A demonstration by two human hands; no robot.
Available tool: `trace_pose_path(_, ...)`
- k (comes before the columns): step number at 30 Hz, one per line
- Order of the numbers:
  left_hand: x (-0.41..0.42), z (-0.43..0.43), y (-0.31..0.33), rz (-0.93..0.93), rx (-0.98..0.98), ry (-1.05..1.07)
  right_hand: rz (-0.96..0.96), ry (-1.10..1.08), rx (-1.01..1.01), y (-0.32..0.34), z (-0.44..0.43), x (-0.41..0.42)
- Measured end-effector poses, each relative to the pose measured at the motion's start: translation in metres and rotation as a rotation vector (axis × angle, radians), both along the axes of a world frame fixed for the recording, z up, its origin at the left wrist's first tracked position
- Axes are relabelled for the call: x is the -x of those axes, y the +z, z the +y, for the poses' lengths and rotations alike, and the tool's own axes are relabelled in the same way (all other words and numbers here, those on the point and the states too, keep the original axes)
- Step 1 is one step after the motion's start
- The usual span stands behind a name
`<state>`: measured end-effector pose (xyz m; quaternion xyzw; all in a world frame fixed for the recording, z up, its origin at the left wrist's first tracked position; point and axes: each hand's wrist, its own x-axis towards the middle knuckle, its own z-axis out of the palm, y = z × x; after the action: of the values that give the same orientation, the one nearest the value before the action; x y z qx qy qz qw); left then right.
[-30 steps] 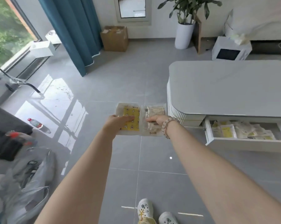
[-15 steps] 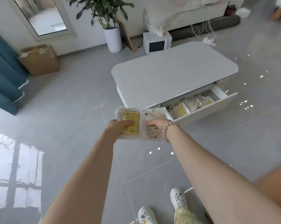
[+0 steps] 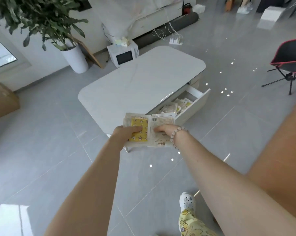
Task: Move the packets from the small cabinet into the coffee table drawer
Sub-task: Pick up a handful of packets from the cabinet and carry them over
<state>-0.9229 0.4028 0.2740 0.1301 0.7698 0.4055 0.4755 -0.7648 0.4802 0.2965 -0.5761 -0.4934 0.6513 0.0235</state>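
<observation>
The left hand (image 3: 125, 134) pinches a yellow-printed clear plastic packet (image 3: 138, 124), thumb pressed across its top face and fingers hidden beneath. The right hand (image 3: 163, 131), with a pale bead bracelet (image 3: 175, 136) at its wrist, pinches a white printed plastic packet (image 3: 163, 120) the same way. The 2 packets lie flat and side by side, their inner edges touching or slightly overlapping, held out in front of the body above the grey tiled floor (image 3: 41, 150). A thumb on top probably keeps each from sliding or folding during the carry, and 1 per hand moves both in 1 trip.

Ahead stands the white glossy bench with rounded corners (image 3: 143, 79). On its right side the open white drawer (image 3: 197, 104) is pulled well out, presumably so packets can drop straight in. Loose pale packets (image 3: 177, 106) lie inside it. The 2 held packets are near the drawer's closer end, not over it. The small cabinet is out of view. This looks like the carry. Next, both hands need to reach forward and right over the opening before letting go.
</observation>
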Motion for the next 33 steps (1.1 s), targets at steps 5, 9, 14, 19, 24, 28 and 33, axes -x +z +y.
trace_pose_path(5,-0.018,0.057,0.001,-0.007,-0.005,-0.008,-0.039,0.012,-0.015,0.006,0.052,-0.026)
trace_pose_path(9,-0.041,0.104,-0.003,-0.019,0.013,-0.035,0.014,-0.03,0.009,0.003,0.098,-0.042)
trace_pose_path(14,-0.064,0.16,-0.004,-0.022,0.012,-0.06,-0.039,-0.026,0.012,-0.001,0.149,-0.069)
trace_pose_path(19,-0.078,0.197,-0.009,-0.034,0.023,-0.063,-0.041,-0.009,0.032,-0.014,0.19,-0.078)
trace_pose_path(24,-0.083,0.227,-0.014,-0.029,0.062,-0.071,-0.023,-0.039,0.083,-0.025,0.221,-0.084)
trace_pose_path(28,-0.081,0.256,-0.018,-0.026,0.078,-0.102,0.006,-0.074,0.125,-0.034,0.245,-0.085)
trace_pose_path(33,-0.083,0.299,-0.027,-0.035,0.086,-0.151,-0.139,0.108,0.094,-0.037,0.283,-0.081)
